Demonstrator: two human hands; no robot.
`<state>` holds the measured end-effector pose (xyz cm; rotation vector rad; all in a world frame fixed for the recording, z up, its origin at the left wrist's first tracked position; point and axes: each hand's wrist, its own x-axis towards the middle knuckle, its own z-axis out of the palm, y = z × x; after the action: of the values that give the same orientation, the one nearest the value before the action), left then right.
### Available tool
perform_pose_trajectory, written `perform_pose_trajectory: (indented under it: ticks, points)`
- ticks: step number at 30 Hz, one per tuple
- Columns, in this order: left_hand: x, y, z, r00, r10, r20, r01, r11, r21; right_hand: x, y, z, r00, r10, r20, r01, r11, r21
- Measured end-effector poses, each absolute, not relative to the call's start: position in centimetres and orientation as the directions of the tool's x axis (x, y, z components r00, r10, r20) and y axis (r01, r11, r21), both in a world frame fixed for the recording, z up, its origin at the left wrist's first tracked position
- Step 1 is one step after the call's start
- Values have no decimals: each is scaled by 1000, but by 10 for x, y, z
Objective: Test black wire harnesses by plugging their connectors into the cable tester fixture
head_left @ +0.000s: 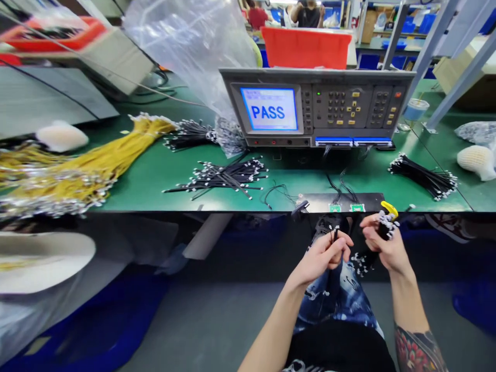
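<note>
My left hand (321, 258) is held over my lap, its fingers closed on a few black wires (333, 235) with small white connectors at their ends. My right hand (383, 243) grips a thick bundle of black wires (368, 259), and white connectors fan out at both ends of it. A yellow-handled tool (389, 209) sticks out just above my right hand, partly hidden by the bundle. Both hands are below the bench edge, close to a dark test board (341, 202) with green connector sockets, and thin black wires run from it towards a grey tester.
The grey cable tester (318, 106) shows PASS on its blue screen. Piles of black wires (220, 178) and yellow wire harnesses (104, 155) lie on the green bench mat (287, 194). A clear plastic bag (186, 46) and a red crate (306, 47) stand behind; a person works beyond.
</note>
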<state>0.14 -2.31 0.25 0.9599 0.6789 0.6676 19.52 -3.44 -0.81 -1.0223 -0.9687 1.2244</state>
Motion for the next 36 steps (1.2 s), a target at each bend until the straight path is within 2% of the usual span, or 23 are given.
perform_pose_trajectory:
  ticks: [3,5,8,14,16,18,20,23,25,30,36]
  points:
    - [4,-26,1,673,707,-215,-202,455,867,180,-33,-7,-16,1000,21,-155,19,-988]
    - [5,-27,-1,690,689,-221,-195,471,860,172,-33,-7,-29,1000,-3,-108,-6,-994]
    - [5,-27,-2,679,695,-234,-210,491,846,167,-33,-9,28,999,-26,-92,-23,-996]
    - [13,-25,-2,563,795,-224,-310,454,836,170,-30,-28,237,971,24,-118,53,-992]
    - [17,-25,-4,524,818,-236,-271,422,865,170,-31,-32,279,960,26,-120,62,-991]
    - [22,-26,-7,439,875,-204,-177,307,935,167,-34,-32,307,952,20,-104,54,-993]
    - [26,-27,-10,317,944,-94,-28,108,994,163,-38,-29,347,937,34,-64,60,-996]
    - [30,-29,-15,225,972,75,155,-111,982,158,-41,-24,402,911,89,5,95,-995]
    - [31,-30,-19,223,970,97,194,-142,971,156,-40,-24,420,902,96,17,98,-995]
    - [26,-29,-29,241,970,25,217,-80,973,155,-31,-30,460,888,8,-76,48,-996]
    - [25,-30,-33,187,977,99,265,-147,953,151,-30,-32,445,893,-61,-123,-6,-992]
